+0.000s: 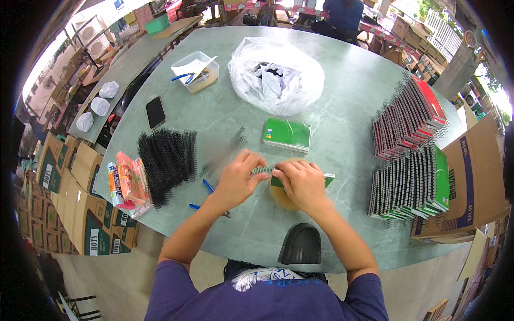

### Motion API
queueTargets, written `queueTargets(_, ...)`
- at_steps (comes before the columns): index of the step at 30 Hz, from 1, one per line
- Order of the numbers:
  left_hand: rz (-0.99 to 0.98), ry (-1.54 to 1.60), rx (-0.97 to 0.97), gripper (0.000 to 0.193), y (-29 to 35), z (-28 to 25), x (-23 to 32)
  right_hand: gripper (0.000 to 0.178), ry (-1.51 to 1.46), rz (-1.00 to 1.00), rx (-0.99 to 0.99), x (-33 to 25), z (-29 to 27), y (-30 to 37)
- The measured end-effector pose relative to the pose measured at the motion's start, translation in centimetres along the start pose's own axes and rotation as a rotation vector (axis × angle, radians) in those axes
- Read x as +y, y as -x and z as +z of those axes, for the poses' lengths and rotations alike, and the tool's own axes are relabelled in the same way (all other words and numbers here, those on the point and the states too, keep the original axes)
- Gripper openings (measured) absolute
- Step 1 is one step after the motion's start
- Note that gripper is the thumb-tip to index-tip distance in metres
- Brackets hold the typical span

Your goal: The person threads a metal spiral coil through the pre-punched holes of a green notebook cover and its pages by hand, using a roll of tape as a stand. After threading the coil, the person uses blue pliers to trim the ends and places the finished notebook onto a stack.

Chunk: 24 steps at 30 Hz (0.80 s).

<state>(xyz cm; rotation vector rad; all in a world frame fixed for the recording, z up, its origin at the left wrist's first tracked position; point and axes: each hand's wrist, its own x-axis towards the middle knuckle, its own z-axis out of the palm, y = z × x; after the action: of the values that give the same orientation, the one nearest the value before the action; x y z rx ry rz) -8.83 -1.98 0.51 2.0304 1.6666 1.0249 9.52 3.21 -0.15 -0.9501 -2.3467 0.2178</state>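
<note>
My left hand (238, 179) is closed, pinching a dark spiral binding coil (261, 170) that stretches toward my right hand. My right hand (301, 184) is closed on a green notebook (329, 181), its fingertips at the coil's end. Most of that notebook is hidden under the hand. A tan rounded object (284, 199) lies beneath it. Just beyond my hands rests a stack of green notebooks (287, 134) without visible coils. Blurred coils (230, 144) lie near my left hand, beside a large heap of black coils (167, 163). Blue-handled pliers (208, 186) and a second blue handle (194, 206) are near my left wrist.
Coil-bound red notebooks (415, 117) and green notebooks (409, 184) stand at right, by a cardboard box (471, 182). Farther off are a plastic bag (300, 80), clear container (206, 81) and phone (155, 112). A black rounded object (301, 245) sits at the near edge.
</note>
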Motion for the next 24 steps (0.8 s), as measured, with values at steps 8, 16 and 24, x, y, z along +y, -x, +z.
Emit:
queueTargets(8, 0.07, 0.065, 0.133, 0.023, -0.9, 0.1, 0.1, 0.017, -0.238, 0.034, 0.054, -0.2, 0.0, -0.4)
queueTargets(16, 0.172, -0.233, -0.067, 0.025, 3.6, 4.4, 1.8, 0.019, -0.383, 0.031, 0.003, 0.6, -0.5, -0.4)
queueTargets(24, 0.027, 0.382, 0.001, 0.039, 5.1, 6.4, 5.4, 0.017, -0.691, 0.422, -0.212, 6.0, -4.2, 2.7)
